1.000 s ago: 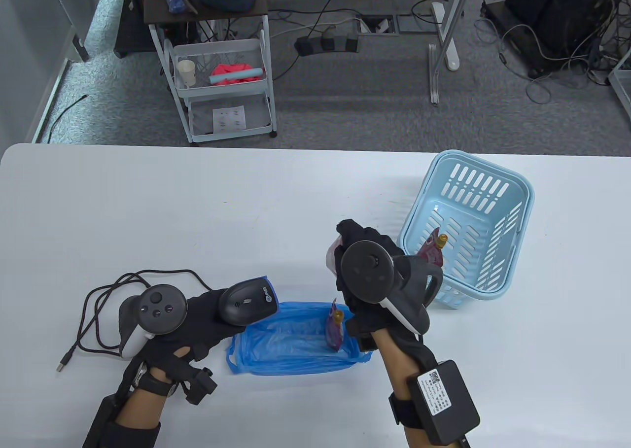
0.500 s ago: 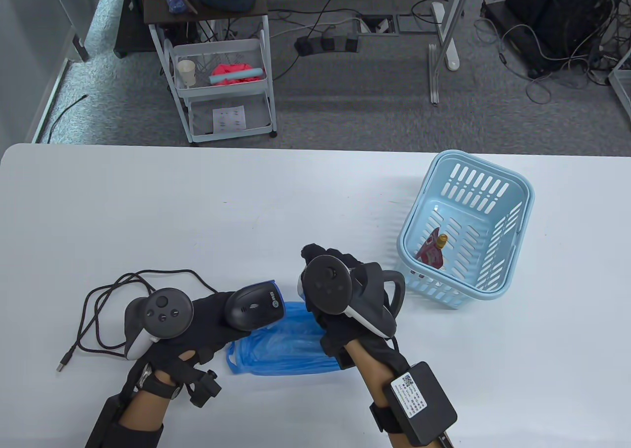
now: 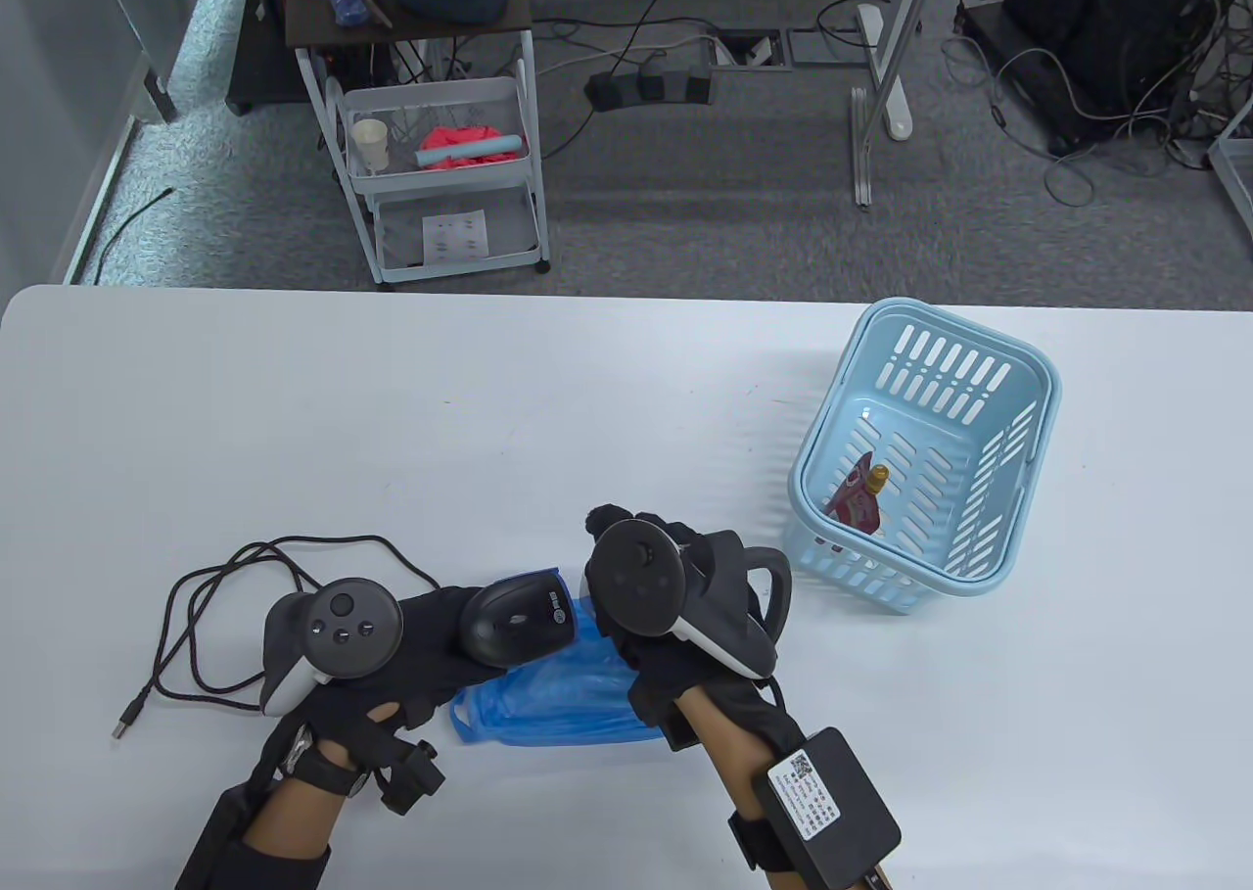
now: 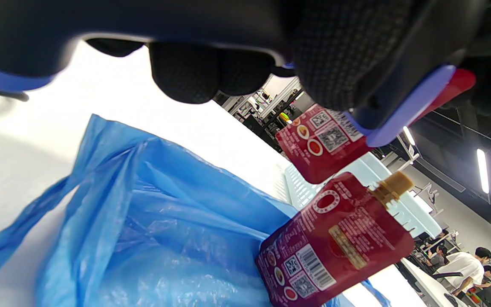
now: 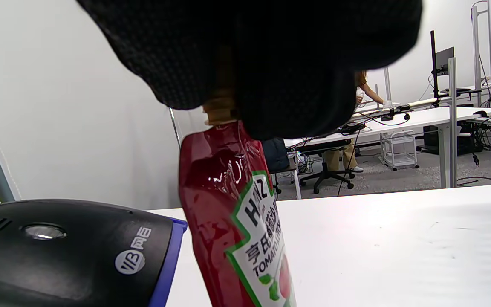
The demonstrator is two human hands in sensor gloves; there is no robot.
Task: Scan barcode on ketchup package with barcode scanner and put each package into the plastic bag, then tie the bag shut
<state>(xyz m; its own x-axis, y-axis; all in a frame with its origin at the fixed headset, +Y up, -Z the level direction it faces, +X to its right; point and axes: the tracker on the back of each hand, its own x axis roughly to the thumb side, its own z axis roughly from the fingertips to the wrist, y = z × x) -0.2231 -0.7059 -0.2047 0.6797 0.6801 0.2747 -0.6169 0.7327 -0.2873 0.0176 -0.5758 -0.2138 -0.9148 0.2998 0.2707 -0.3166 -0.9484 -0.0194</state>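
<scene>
Our left hand gripped the barcode scanner over the blue plastic bag. Our right hand pinched a ketchup package by its spout, just beside the scanner's nose; another package seemed to sit inside the bag.

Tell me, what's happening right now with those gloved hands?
Left hand grips scanner. Right hand holds ketchup pouch by its cap, facing scanner. One pouch in blue bag, another in basket. Nothing blocking.

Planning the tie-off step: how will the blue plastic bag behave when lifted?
The blue plastic bag looks thin and crinkled, so probably floppy and light. It lies collapsed on the table, so its mouth likely won't stay open. Its glossy film may slip.
</scene>
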